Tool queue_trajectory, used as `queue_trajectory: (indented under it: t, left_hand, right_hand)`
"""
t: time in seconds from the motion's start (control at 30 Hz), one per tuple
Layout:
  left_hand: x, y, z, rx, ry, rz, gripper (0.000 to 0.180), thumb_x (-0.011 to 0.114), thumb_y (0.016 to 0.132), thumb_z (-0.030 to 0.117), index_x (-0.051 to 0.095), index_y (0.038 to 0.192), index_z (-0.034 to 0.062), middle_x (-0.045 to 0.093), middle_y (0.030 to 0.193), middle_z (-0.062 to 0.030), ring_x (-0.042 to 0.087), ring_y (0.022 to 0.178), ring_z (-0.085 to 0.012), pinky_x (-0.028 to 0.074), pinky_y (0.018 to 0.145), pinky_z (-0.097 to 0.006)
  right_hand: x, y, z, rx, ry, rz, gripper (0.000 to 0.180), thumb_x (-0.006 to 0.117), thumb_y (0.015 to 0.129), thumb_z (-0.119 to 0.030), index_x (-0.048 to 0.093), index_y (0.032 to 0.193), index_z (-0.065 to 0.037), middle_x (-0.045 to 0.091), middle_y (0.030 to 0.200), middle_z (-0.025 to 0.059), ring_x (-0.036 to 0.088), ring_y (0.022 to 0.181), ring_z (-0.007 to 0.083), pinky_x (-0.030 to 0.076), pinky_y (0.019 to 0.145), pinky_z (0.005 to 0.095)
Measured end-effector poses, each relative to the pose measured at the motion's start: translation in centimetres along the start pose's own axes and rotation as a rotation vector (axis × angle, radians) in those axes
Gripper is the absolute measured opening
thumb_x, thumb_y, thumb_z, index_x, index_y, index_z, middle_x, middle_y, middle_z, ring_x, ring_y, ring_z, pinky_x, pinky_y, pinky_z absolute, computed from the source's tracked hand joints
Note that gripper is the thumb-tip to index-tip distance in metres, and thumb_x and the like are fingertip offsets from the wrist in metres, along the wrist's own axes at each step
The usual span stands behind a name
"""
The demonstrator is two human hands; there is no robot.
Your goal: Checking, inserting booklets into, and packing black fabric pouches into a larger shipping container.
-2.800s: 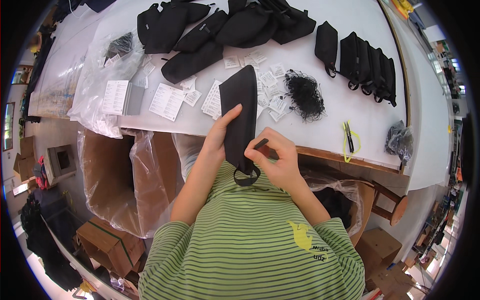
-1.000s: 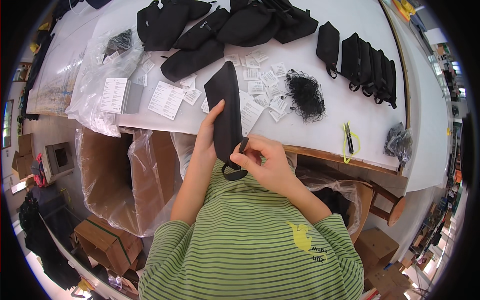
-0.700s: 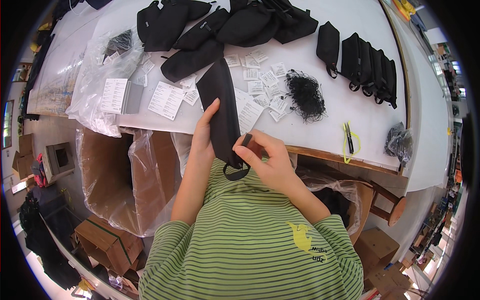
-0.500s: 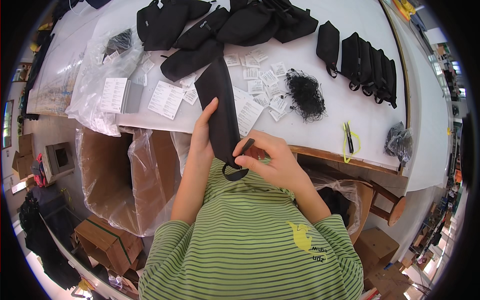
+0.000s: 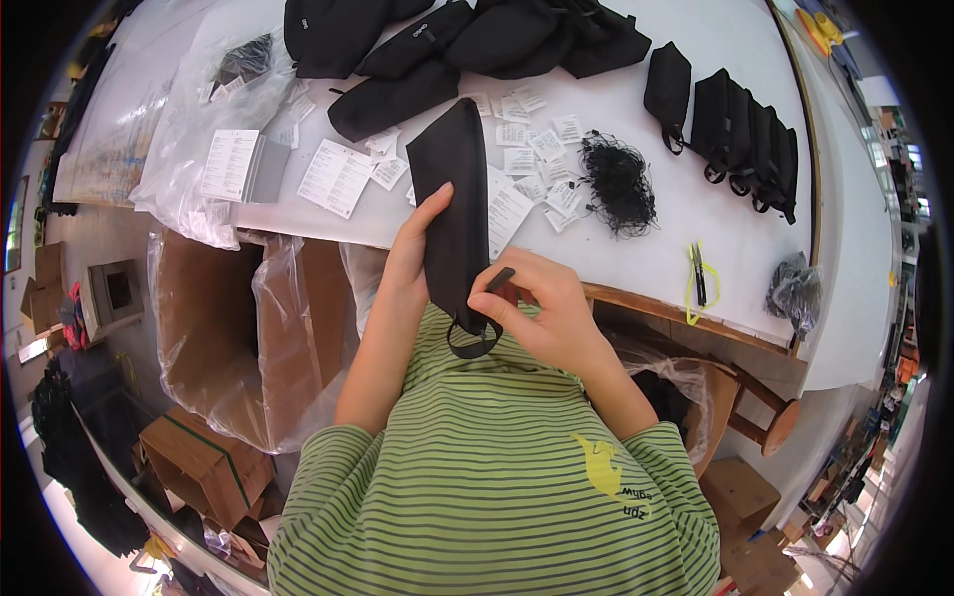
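A long black zip pouch (image 5: 452,199) is held upright in front of my chest, over the table's near edge. My left hand (image 5: 412,238) grips its left side, thumb on the front face and fingers behind. With thumb and fingers closed, my right hand (image 5: 532,308) pinches a short black zipper pull (image 5: 500,279) by the pouch's right edge near the bottom. A black strap loop (image 5: 475,343) hangs from the lower end. Past the pouch lie a printed white card (image 5: 505,211), several small white labels (image 5: 547,149) and a tangle of black strings (image 5: 618,184).
More black pouches (image 5: 517,40) are piled at the back; others stand in a row (image 5: 745,134) at the right. Snips with a yellow cord (image 5: 700,278) lie near the front edge. A card stack (image 5: 231,164) sits left, above a plastic-lined carton (image 5: 209,338).
The pouch and both hands have shifted slightly right in the picture, and the pouch stands more upright. My grip with both hands stays the same.
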State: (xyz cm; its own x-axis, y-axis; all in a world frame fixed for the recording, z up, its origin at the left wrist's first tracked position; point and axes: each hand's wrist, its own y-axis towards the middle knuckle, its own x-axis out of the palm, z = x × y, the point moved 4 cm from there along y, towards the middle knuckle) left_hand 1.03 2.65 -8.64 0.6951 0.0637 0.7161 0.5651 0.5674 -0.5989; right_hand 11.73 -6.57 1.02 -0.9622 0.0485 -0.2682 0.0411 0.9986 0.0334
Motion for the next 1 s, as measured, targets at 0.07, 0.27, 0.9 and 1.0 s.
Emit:
queue_trajectory:
  t: [0.07,0.27,0.9,1.0]
  left_hand:
    - [0.2,0.0,0.0,-0.011,-0.025,-0.005,0.03,0.06,0.088,0.034,0.058,0.09,0.0046,0.058,0.071,-0.0106,0.054,0.059,-0.0175,0.046,0.051,-0.027]
    - [-0.1,0.3,0.1,-0.01,-0.036,-0.012,0.03,0.06,0.089,0.035,0.057,0.087,0.005,0.055,0.068,-0.0092,0.05,0.057,-0.0162,0.044,0.05,-0.026]
    - [2.7,-2.2,-1.3,0.033,-0.265,-0.066,0.04,0.046,0.095,0.028,0.045,0.127,0.0035,0.053,0.126,-0.0128,0.05,0.118,-0.027,0.039,0.1,-0.046]
    - [3.0,-2.9,-1.3,0.031,-0.175,-0.085,0.043,0.047,0.095,0.03,0.043,0.129,0.0046,0.052,0.127,-0.0138,0.05,0.117,-0.026,0.042,0.097,-0.042]
  right_hand:
    - [0.2,0.0,0.0,0.005,0.016,-0.017,0.013,0.067,0.081,-0.016,0.062,0.083,-0.005,0.053,0.067,0.0045,0.051,0.056,0.0158,0.041,0.055,0.028]
    - [0.2,0.1,0.1,-0.002,-0.008,-0.047,0.012,0.067,0.082,-0.017,0.063,0.082,-0.005,0.052,0.066,0.0038,0.052,0.058,0.0157,0.041,0.055,0.0285]
    - [-0.7,-0.7,1.0,-0.249,-0.465,0.457,0.045,0.074,0.072,-0.011,0.061,0.116,-0.01,0.051,0.13,0.0127,0.058,0.1,0.0264,0.05,0.08,0.034]
    - [-1.8,0.1,1.2,-0.207,-0.263,0.458,0.037,0.074,0.071,-0.009,0.065,0.107,-0.008,0.056,0.123,0.0116,0.058,0.102,0.0273,0.046,0.089,0.0368]
